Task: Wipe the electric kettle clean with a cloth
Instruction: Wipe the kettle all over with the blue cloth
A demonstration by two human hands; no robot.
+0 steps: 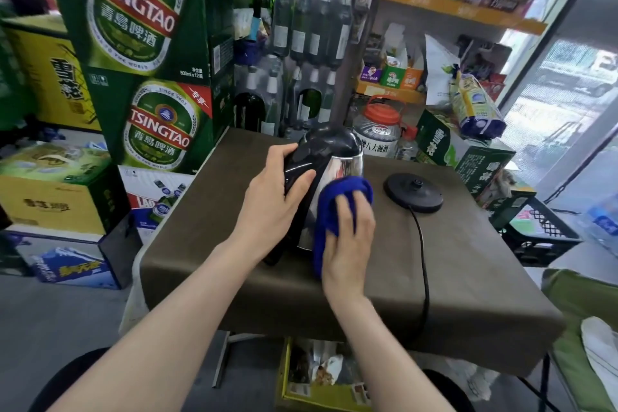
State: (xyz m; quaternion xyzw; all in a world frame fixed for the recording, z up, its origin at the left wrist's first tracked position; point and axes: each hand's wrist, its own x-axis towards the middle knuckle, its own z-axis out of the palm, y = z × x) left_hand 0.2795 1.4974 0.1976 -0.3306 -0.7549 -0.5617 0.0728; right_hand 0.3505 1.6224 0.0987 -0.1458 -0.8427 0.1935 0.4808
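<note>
A steel electric kettle (344, 164) with a black lid and black handle stands on the brown-covered table (207, 244), off its base. My left hand (274, 201) grips the black handle on the kettle's left side. My right hand (347, 241) presses a blue cloth (347, 191) flat against the kettle's steel wall, on the side facing me. The cloth hangs down past the kettle's bottom edge and hides its lower front.
The kettle's round black base (413, 192) lies on the table to the right, its black cord (424, 264) running to the front edge. Beer cartons (147, 43) stand stacked at the left. Bottles (301, 27) and a red-capped jar (379, 130) stand behind the table.
</note>
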